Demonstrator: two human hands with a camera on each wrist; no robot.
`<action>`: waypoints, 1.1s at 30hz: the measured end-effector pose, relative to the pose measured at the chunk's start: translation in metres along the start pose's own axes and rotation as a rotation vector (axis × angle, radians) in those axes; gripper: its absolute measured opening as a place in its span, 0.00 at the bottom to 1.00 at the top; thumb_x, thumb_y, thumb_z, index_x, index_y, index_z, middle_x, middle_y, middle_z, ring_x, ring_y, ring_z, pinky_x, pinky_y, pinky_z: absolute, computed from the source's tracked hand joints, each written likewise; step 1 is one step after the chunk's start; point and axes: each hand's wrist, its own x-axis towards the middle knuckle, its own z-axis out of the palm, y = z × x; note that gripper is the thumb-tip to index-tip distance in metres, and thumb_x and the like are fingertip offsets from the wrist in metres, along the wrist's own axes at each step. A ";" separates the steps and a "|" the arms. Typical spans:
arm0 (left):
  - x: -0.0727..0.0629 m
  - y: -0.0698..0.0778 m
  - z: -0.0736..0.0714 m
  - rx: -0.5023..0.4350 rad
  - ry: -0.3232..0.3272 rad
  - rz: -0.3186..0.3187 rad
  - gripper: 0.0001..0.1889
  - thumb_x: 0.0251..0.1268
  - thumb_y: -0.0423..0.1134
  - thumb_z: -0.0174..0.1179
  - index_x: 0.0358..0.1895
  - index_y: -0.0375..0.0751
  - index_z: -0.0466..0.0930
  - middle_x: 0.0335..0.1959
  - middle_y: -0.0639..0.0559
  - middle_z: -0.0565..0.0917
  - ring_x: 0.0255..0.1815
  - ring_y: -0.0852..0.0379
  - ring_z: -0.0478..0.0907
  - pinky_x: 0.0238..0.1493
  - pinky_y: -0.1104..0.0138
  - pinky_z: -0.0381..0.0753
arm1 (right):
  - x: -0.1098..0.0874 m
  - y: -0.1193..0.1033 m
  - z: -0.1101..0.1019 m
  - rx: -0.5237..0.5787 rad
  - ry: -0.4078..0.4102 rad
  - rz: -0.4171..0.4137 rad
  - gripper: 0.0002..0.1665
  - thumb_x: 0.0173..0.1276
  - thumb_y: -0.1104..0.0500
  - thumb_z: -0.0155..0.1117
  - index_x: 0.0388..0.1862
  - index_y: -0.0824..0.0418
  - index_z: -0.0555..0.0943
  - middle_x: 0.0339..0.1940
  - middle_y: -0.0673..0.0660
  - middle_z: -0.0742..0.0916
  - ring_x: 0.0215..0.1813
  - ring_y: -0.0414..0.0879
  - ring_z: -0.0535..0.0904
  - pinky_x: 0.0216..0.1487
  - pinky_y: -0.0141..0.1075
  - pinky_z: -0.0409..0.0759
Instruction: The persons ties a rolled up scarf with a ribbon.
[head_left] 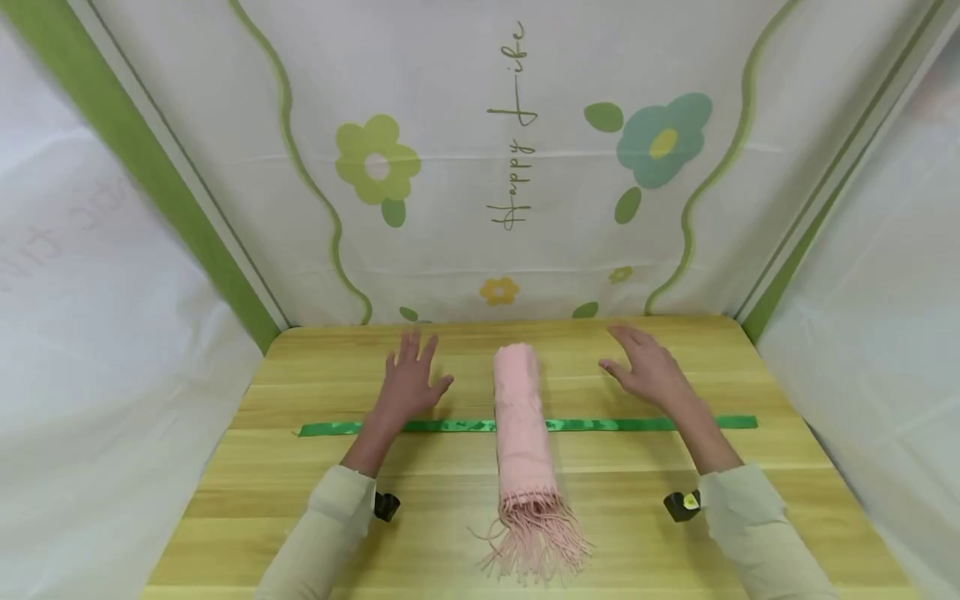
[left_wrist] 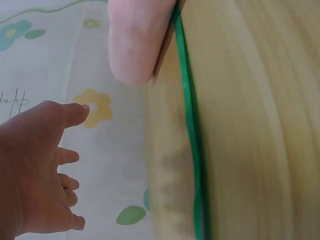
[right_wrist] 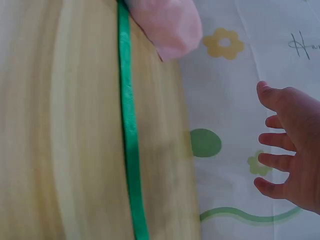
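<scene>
We spread our left hand [head_left: 407, 385] and right hand [head_left: 651, 373] wide, flanking the rolled pink scarf [head_left: 522, 421]; green ribbon [head_left: 450, 426] runs beneath it.

The scarf [head_left: 522, 425] is pink, the ribbon [head_left: 592, 425] green, the backdrop [head_left: 457, 175] flowered

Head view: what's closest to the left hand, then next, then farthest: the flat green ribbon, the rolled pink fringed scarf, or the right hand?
1. Flat green ribbon, just below the left hand.
2. Rolled pink fringed scarf, to that hand's right.
3. Right hand, beyond the scarf.
</scene>
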 end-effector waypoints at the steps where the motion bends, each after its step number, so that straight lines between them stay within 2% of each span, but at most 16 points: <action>1: -0.001 0.001 0.002 0.002 -0.010 0.008 0.41 0.70 0.54 0.60 0.77 0.37 0.55 0.79 0.30 0.52 0.81 0.32 0.45 0.72 0.31 0.52 | -0.001 -0.001 0.003 0.008 -0.008 0.000 0.41 0.75 0.46 0.59 0.77 0.66 0.61 0.73 0.71 0.69 0.73 0.70 0.64 0.66 0.66 0.67; 6: -0.009 0.004 0.011 0.024 -0.042 0.004 0.38 0.69 0.54 0.61 0.74 0.34 0.62 0.69 0.30 0.69 0.71 0.31 0.64 0.69 0.33 0.59 | -0.001 -0.011 0.021 0.030 -0.054 -0.024 0.39 0.74 0.47 0.61 0.75 0.65 0.64 0.70 0.72 0.73 0.70 0.70 0.68 0.65 0.64 0.70; 9: -0.010 0.001 0.022 0.052 -0.028 0.033 0.35 0.67 0.52 0.63 0.70 0.33 0.67 0.63 0.32 0.74 0.66 0.32 0.69 0.66 0.36 0.66 | -0.002 -0.016 0.033 0.032 -0.070 -0.048 0.37 0.73 0.48 0.62 0.73 0.66 0.66 0.67 0.73 0.75 0.68 0.70 0.70 0.63 0.63 0.72; 13: -0.009 0.000 0.038 0.034 -0.064 0.100 0.32 0.68 0.50 0.64 0.67 0.32 0.69 0.62 0.32 0.75 0.64 0.33 0.71 0.64 0.40 0.71 | -0.009 -0.017 0.046 0.023 -0.086 -0.054 0.37 0.71 0.48 0.65 0.71 0.67 0.69 0.65 0.72 0.78 0.65 0.69 0.74 0.61 0.61 0.75; 19: -0.016 0.004 0.054 -0.010 -0.171 0.146 0.27 0.70 0.49 0.62 0.64 0.36 0.72 0.60 0.35 0.75 0.60 0.38 0.72 0.61 0.46 0.75 | -0.021 -0.021 0.062 -0.009 -0.124 -0.081 0.35 0.70 0.46 0.66 0.67 0.66 0.74 0.61 0.69 0.81 0.61 0.65 0.78 0.60 0.58 0.78; 24: -0.027 0.008 0.061 0.002 -0.158 0.166 0.22 0.68 0.48 0.65 0.57 0.37 0.76 0.52 0.40 0.75 0.50 0.45 0.72 0.49 0.52 0.78 | -0.028 -0.027 0.075 -0.020 -0.140 -0.112 0.29 0.65 0.46 0.71 0.59 0.62 0.80 0.52 0.61 0.83 0.52 0.56 0.79 0.51 0.49 0.82; 27: -0.029 0.009 0.063 0.010 -0.153 0.174 0.21 0.66 0.47 0.67 0.54 0.38 0.77 0.47 0.44 0.75 0.45 0.49 0.71 0.43 0.56 0.78 | -0.030 -0.028 0.081 -0.011 -0.142 -0.125 0.23 0.62 0.48 0.74 0.50 0.59 0.82 0.44 0.55 0.82 0.45 0.49 0.78 0.44 0.44 0.80; 33: -0.023 0.014 0.063 0.011 -0.196 0.198 0.11 0.65 0.43 0.68 0.41 0.41 0.78 0.34 0.52 0.78 0.34 0.57 0.72 0.34 0.64 0.74 | -0.028 -0.030 0.082 0.041 -0.172 -0.110 0.13 0.63 0.52 0.74 0.36 0.54 0.78 0.33 0.48 0.81 0.36 0.40 0.74 0.37 0.36 0.76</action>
